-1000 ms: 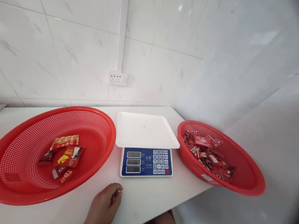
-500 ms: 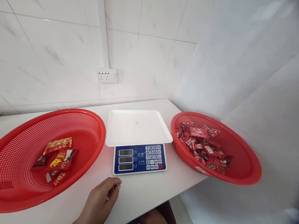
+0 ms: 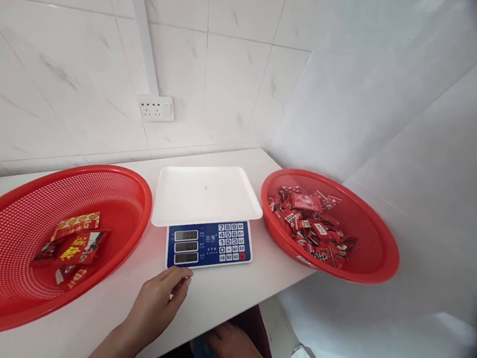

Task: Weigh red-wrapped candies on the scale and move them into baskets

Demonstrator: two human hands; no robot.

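Observation:
My left hand (image 3: pixel 161 300) rests on the white table just in front of a digital scale (image 3: pixel 210 246). Its fingers are loosely bent, a small gap shows between thumb and forefinger, and nothing is in it. The scale has a blue keypad panel, three small displays and a bare white weighing tray (image 3: pixel 207 196). Below the table edge, my right hand (image 3: pixel 228 342) lies in the shade over my lap, beside something blue (image 3: pixel 204 351); its fingers are mostly hidden.
A red mesh basket (image 3: pixel 146 204) on the left holds several red snack packets (image 3: pixel 77 248). On the right, another red basket (image 3: pixel 380 275) contains a heap of small red packets (image 3: pixel 310 221) and overhangs the table edge. A wall socket (image 3: pixel 156 108) is behind the scale.
The camera view has shifted a little, so the baskets and scale appear farther left. My left hand is now closer to the scale's front edge; my right hand stays below the table.

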